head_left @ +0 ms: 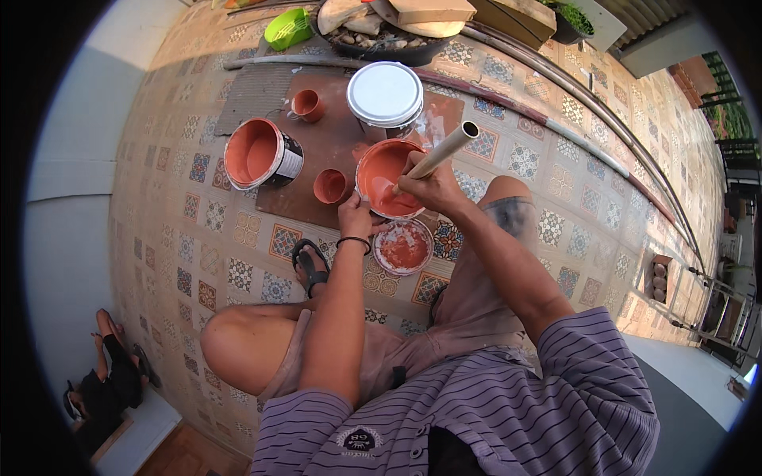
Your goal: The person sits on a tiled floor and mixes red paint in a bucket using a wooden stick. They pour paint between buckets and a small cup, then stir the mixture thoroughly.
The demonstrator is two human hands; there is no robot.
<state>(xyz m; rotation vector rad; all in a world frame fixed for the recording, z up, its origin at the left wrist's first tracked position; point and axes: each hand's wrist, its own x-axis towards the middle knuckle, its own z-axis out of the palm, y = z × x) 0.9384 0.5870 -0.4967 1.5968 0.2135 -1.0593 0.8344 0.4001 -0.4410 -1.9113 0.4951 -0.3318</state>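
My right hand [435,189] is closed around a pale, hollow pipe [449,149]. The pipe leans up to the right, its open end on top and its lower end in the orange-red paint of a bucket [361,168]. At the near left of that bucket, my left hand [357,217] grips the rim. Just below lies a round, paint-smeared lid [403,247]. A paint-stained cup [330,186] stands left of the bucket, and a cup with a handle [308,105] is farther back. Another paint bucket [289,163] with orange-red insides sits at the left.
Behind the bucket stands a pail with a white lid [386,94]. These containers rest on a brown board [278,202] over patterned tiles. Long poles [548,119] cross the floor beyond. A black basin [381,49] and green scoop [288,29] lie at the back. A person [111,369] sits far left.
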